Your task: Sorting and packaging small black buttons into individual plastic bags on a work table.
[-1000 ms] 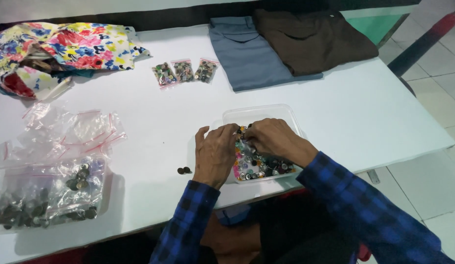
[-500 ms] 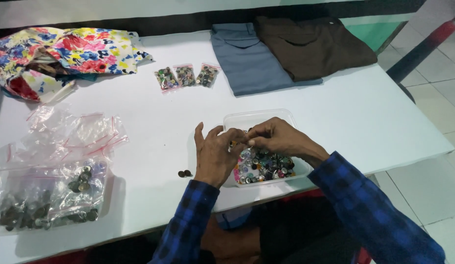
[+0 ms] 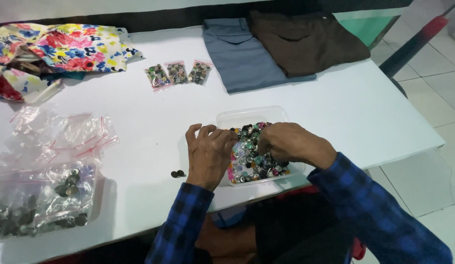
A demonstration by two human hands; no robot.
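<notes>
A clear plastic tray [image 3: 252, 115] holds a heap of mixed coloured buttons [image 3: 252, 161] near the table's front edge. My left hand [image 3: 208, 154] rests on the tray's left rim, fingers spread and curled. My right hand [image 3: 291, 143] lies over the heap, its fingertips down among the buttons; whether it pinches one I cannot tell. Two loose dark buttons [image 3: 177, 173] sit on the white table [image 3: 359, 112] just left of my left hand. Both sleeves are blue-and-black check.
Three small zip bags of buttons [image 3: 177, 74] lie further back. Empty zip bags [image 3: 66, 137] and bags of dark buttons [image 3: 41, 205] are at the left. Floral cloth [image 3: 61, 49], grey trousers [image 3: 242, 58] and brown trousers [image 3: 305, 41] lie along the far edge. The table ends at right.
Both hands stay at the tray, fingers working among the buttons. My left hand has lifted and spread its fingers a little; the view has shifted slightly.
</notes>
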